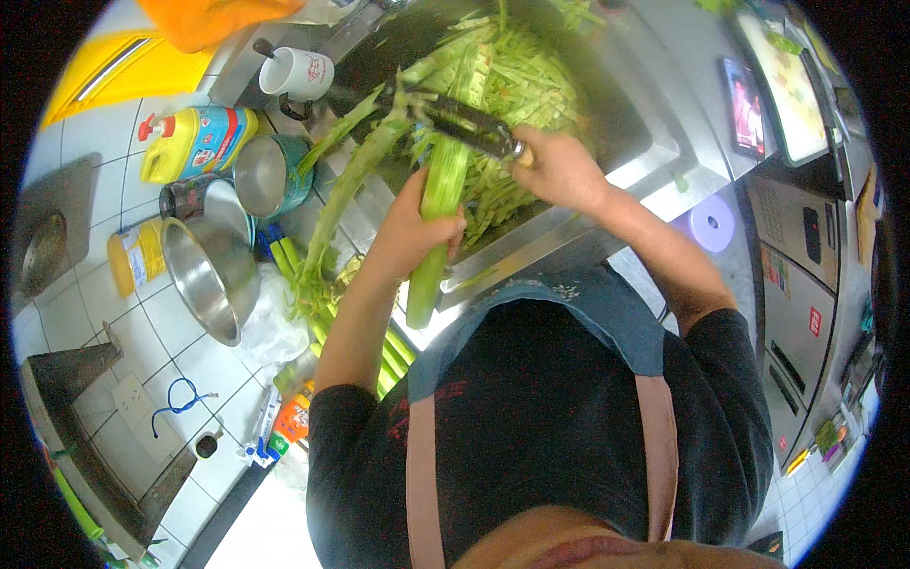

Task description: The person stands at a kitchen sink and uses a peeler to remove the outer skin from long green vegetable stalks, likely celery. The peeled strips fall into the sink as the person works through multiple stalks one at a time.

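My left hand (419,231) is closed around a thick green stem (444,178), celtuce-like, that points up and away over a metal sink (625,167). In my right hand (558,171) is the handle of a dark-bladed peeler or knife (469,126); its blade lies across the upper part of the stem, and motion blurs it. A heap of green peelings (526,85) fills the sink beneath the stem. A long strip of peel or stalk (355,171) hangs left of the blade. More green stems (391,355) lie by my left forearm.
Left of the sink stand a white mug (297,72), a yellow pump bottle (199,142), a small metal-lined bowl (261,176), a large steel bowl (206,277) and a yellow-labelled tub (138,256). At the right are a phone (743,107), a white cutting board (785,92) and a purple roll (711,222).
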Demonstrator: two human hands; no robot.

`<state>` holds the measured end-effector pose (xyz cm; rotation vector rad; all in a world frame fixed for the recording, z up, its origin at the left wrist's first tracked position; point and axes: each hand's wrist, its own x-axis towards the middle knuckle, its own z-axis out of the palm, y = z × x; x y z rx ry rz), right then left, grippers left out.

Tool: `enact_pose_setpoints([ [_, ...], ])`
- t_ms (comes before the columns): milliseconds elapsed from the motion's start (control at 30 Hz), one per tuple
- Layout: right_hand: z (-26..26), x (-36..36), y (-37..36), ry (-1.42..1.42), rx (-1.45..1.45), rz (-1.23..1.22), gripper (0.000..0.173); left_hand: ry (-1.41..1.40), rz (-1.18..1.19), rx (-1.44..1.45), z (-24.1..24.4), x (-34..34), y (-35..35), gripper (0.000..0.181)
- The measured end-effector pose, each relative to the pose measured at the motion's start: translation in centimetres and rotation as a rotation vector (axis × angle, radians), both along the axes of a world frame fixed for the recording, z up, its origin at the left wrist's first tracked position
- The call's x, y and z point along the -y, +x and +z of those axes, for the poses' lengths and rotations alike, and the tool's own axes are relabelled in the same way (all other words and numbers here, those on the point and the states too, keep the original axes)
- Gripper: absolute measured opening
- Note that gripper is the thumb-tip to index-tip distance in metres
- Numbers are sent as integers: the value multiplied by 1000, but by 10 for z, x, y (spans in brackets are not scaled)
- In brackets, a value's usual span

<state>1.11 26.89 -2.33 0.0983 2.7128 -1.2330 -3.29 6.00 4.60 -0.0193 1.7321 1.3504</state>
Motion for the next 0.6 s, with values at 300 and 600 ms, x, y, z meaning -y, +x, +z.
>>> enact_pose_setpoints([
  [300, -49, -15, -18, 347, -16, -100, 24, -6, 64, 113, 11, 10, 6, 65],
  [600, -19, -18, -18, 21, -19, -105, 41, 407, 336, 373, 3, 22, 7, 71],
])
